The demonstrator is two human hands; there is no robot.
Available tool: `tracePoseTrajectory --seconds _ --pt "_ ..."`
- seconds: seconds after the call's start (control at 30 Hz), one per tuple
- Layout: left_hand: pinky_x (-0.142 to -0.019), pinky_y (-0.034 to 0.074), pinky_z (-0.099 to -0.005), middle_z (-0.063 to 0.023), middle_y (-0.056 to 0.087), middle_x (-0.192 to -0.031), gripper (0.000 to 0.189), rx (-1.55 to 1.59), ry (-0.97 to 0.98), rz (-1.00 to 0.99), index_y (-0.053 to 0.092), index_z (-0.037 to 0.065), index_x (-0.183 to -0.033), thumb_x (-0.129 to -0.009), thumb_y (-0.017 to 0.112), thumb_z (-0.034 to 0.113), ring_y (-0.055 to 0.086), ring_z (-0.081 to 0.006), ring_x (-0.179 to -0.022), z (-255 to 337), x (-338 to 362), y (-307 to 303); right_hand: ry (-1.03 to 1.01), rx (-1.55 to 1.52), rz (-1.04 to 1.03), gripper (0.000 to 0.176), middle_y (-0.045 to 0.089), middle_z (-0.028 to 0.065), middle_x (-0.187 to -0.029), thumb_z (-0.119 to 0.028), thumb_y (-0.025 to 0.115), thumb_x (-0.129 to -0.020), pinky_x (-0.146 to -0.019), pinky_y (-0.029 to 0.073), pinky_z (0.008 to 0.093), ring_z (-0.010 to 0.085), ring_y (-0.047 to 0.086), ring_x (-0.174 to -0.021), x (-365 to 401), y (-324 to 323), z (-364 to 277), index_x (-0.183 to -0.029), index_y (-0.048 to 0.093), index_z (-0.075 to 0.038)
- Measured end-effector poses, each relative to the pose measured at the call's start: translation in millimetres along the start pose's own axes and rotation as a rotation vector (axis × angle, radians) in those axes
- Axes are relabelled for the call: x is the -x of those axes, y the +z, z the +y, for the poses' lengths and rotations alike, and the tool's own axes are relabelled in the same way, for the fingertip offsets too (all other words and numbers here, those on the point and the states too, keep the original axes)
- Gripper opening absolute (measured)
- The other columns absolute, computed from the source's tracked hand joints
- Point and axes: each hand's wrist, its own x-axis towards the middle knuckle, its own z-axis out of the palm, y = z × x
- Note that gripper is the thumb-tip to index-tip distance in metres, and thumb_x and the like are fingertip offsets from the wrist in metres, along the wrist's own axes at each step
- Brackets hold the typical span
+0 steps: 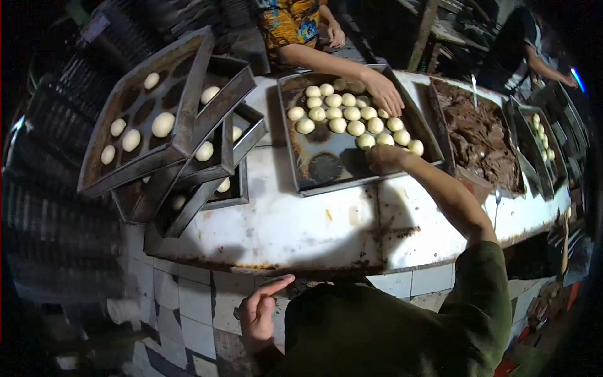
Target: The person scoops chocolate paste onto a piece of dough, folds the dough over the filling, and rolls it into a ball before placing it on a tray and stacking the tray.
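Observation:
A dark metal baking tray (323, 167) lies on the white table, with many pale round dough balls (338, 125) grouped across its middle and right. My right hand (384, 158) reaches over the tray's front rim, closed beside the nearest dough balls; its fingertips and anything in them are hidden. Off the table's front edge, my left hand (259, 314) hangs in front of my body. Its index finger is stretched out, the other fingers are partly curled, and nothing shows in it. Across the table, another person's hand (384, 93) rests over dough balls at the tray's far right.
Metal trays (141, 171) with spaced dough balls are piled crookedly at left. Right of the middle tray stands a tray of brown paste (480, 135) with a pale handle (474, 88) upright in it. Beyond is another tray with dough balls (540, 133). A second person stands far right.

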Motion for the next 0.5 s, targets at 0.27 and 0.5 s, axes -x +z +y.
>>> tracePoseTrajectory --seconds 0.27,0.5 --pt "-0.103 0.028 -0.045 -0.0173 0.039 -0.131 0.06 0.924 -0.337 -0.056 0.033 0.0 -0.13 -0.091 0.038 0.046 0.037 -0.0304 -0.122 -41.1 -1.0 86.8 -0.241 -0.481 0.889 0.013 0.052 0.0126 -0.08 -0.009 0.055 -0.069 -0.071 0.043 0.0389 0.0305 0.052 -0.079 138.7 13.9 -218.3 -0.08 0.053 -0.002" --pt "-0.083 0.047 -0.0376 -0.0179 0.056 -0.108 0.029 0.794 -0.365 -0.049 0.05 -0.003 -0.11 -0.082 0.049 -0.001 0.057 -0.0248 -0.094 -69.2 55.4 196.9 0.098 -0.634 1.203 0.008 0.057 0.0151 -0.069 -0.007 0.054 -0.082 -0.055 0.046 0.0338 0.0279 0.056 -0.06 239.3 55.9 -228.8 -0.084 0.058 -0.001"
